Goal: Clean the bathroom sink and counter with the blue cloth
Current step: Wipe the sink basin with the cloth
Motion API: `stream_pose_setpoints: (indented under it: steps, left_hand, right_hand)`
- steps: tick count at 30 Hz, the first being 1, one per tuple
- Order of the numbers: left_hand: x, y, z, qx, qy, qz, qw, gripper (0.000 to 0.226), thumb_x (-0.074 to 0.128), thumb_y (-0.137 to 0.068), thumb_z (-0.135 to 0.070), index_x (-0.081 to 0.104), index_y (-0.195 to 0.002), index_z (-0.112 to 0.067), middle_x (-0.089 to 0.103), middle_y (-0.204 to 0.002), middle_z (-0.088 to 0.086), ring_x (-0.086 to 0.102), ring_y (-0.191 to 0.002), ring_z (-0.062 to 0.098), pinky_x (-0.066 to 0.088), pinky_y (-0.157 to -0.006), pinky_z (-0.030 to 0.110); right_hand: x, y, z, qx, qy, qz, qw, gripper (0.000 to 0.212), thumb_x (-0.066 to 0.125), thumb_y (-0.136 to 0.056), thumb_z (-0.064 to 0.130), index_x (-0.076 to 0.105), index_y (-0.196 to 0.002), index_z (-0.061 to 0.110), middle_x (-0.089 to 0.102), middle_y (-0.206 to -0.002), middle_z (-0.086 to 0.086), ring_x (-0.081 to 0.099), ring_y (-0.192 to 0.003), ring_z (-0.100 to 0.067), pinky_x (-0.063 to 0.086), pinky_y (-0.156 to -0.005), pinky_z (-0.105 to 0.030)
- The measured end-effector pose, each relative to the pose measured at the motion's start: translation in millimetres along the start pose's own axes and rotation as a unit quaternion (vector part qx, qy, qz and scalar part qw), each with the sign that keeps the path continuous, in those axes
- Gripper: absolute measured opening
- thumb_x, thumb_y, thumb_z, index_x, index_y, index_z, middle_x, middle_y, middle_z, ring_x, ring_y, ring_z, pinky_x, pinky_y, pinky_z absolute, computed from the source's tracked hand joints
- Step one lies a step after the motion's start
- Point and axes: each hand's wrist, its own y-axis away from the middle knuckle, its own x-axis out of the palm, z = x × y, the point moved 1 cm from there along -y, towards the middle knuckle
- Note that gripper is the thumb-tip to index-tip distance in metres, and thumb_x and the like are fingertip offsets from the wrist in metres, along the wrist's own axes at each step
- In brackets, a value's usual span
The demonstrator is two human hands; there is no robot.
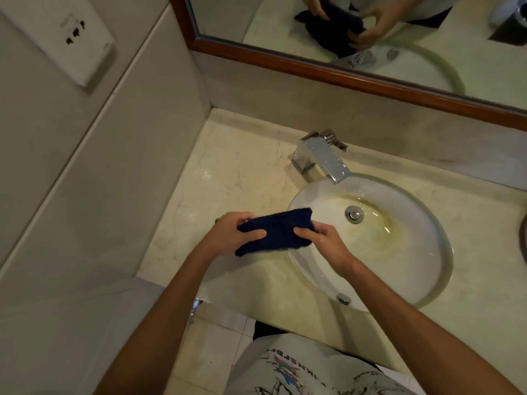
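Both hands, left hand (228, 233) and right hand (325, 240), clench the blue cloth (275, 230); shirt lettering unreadable.

Bathroom, domestic or hotel type: round white glass-rimmed basin (370, 240) with chrome drain plug (354, 214), set in a cream marble counter (236, 172); square chrome tap (322, 156); wood-framed wall mirror (356, 78); white wall socket plate (68, 35); pale tiled walls.
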Motion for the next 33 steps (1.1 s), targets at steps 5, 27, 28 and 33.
stream_pose_setpoints:
  steps: [5,27,28,33]
  left_hand:
    - [42,-4,37,-0.06,-0.179,-0.198,0.962,0.038,0.079,-0.083,-0.048,0.069,-0.111,-0.025,0.069,-0.109,-0.009,0.064,-0.099,0.015,0.054,-0.079,0.031]
    - [125,0,61,0.041,-0.354,-0.311,0.881,0.042,0.04,-0.1,-0.049,0.063,-0.1,-0.013,0.059,-0.093,0.009,0.057,-0.076,0.026,0.048,-0.062,0.04]
    - [113,-17,58,0.032,-0.348,-0.315,0.882,0.044,0.037,-0.101,-0.049,0.062,-0.101,-0.013,0.058,-0.095,0.01,0.057,-0.077,0.027,0.049,-0.065,0.042]
    - [41,-133,17,0.042,-0.351,-0.306,0.884,0.041,0.041,-0.099,-0.051,0.06,-0.111,-0.017,0.057,-0.108,0.011,0.057,-0.093,0.031,0.048,-0.08,0.046]
  right_hand:
    - [21,-25,-47,0.064,0.11,-0.168,0.978,0.048,0.082,-0.084,0.032,0.062,-0.123,0.013,0.067,-0.109,-0.002,0.069,-0.102,-0.027,0.058,-0.077,-0.031]
    - [38,-3,-87,-0.041,0.329,-0.181,0.926,0.07,0.04,-0.094,0.075,0.056,-0.124,0.014,0.059,-0.113,-0.007,0.061,-0.096,-0.024,0.053,-0.082,-0.043]
    - [42,-18,-74,-0.046,0.312,-0.195,0.929,0.068,0.043,-0.094,0.073,0.056,-0.124,0.014,0.06,-0.114,-0.007,0.061,-0.097,-0.024,0.054,-0.083,-0.043]
    - [46,-114,0,-0.012,0.234,-0.291,0.928,0.07,0.059,-0.095,0.059,0.049,-0.134,0.002,0.059,-0.129,-0.017,0.061,-0.114,-0.033,0.052,-0.093,-0.044]
